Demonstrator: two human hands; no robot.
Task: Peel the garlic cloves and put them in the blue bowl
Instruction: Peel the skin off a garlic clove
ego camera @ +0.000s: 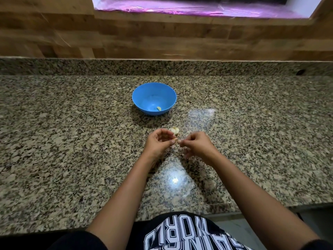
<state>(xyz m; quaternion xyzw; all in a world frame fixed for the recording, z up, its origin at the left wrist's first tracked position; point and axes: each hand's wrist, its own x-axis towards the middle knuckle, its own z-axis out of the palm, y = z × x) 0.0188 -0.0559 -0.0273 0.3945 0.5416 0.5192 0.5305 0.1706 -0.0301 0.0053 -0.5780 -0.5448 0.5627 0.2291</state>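
A blue bowl [142, 92] stands on the granite counter [72, 141], with one peeled pale clove [159, 108] lying at its bottom right. Just behind my hands lies the rest of a garlic bulb [174, 131], whitish and partly broken up. My left hand [158, 143] and my right hand [196, 145] meet in front of it, both pinching a small garlic clove [175, 141] between their fingertips. Most of that clove is hidden by the fingers.
A raised granite ledge [162, 67] and a wooden wall [162, 38] run along the back of the counter. The counter's front edge [72, 226] lies near my body. Ceiling light glares off the stone [174, 180] between my forearms.
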